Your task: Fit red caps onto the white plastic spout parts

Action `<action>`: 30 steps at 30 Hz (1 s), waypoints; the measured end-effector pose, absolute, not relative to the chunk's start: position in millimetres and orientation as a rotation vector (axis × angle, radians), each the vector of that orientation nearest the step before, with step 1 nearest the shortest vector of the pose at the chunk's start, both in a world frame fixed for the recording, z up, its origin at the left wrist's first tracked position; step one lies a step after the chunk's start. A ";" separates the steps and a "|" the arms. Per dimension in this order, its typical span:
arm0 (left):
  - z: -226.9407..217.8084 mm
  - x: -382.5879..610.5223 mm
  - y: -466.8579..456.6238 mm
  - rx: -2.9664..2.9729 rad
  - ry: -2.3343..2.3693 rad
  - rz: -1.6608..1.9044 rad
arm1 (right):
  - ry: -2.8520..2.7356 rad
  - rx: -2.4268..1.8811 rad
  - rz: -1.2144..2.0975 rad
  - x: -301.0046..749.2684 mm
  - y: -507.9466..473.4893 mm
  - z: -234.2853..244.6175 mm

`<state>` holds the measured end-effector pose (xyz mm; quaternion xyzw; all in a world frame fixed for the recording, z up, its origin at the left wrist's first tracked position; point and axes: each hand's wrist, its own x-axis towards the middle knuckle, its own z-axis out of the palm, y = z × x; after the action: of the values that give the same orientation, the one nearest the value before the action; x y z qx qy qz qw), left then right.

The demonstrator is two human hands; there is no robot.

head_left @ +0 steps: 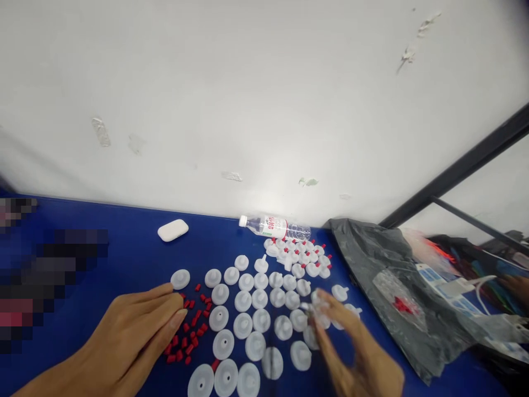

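My left hand (138,331) is at the left edge of a scatter of small red caps (194,334), its fingers drawn together. A bit of red shows at its fingertips, but whether they grip a cap is hidden. Translucent white discs (242,325), some with a short stem and some with a centre hole, lie spread to the right. Over the right side of these discs, my right hand (351,347) is blurred by motion. Its thumb and fingers close around something small and pale that I cannot make out. Behind, a cluster of white discs with red caps (303,256) lies together.
A clear plastic bottle (275,226) lies on its side against the wall. A white rounded case (173,230) rests at the back left. To the right, a grey plastic bag (372,270) carries a clear bag with red pieces (400,303). A dark metal frame (458,162) rises there.
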<state>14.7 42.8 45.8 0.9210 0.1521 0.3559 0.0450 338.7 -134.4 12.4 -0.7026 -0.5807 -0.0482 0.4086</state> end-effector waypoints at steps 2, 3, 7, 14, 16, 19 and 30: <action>51.8 18.9 47.1 2.820 0.407 1.058 | -1.351 -1.803 -0.231 364.3 -127.9 25.0; 52.4 21.8 46.5 2.829 0.414 1.053 | -1.341 -1.807 -0.274 374.8 -123.9 30.0; 42.1 29.2 36.7 2.896 0.537 0.973 | -1.370 -1.884 -0.349 399.1 -108.5 39.6; 24.4 22.9 39.9 2.984 0.639 0.929 | -1.512 -1.909 -0.384 425.3 -87.7 26.0; 25.4 22.4 41.3 2.974 0.645 0.925 | -1.553 -1.913 -0.384 433.6 -85.9 21.7; 29.4 23.6 40.8 2.969 0.638 0.970 | -1.573 -1.925 -0.381 442.2 -87.3 20.0; 38.7 28.0 43.1 2.923 0.527 1.073 | -1.632 -2.012 -0.169 450.1 -78.2 20.3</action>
<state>28.0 43.1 38.7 0.9256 0.1670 0.3397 -0.0080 450.1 -78.2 20.3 -0.7464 -0.6053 -0.0625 0.2694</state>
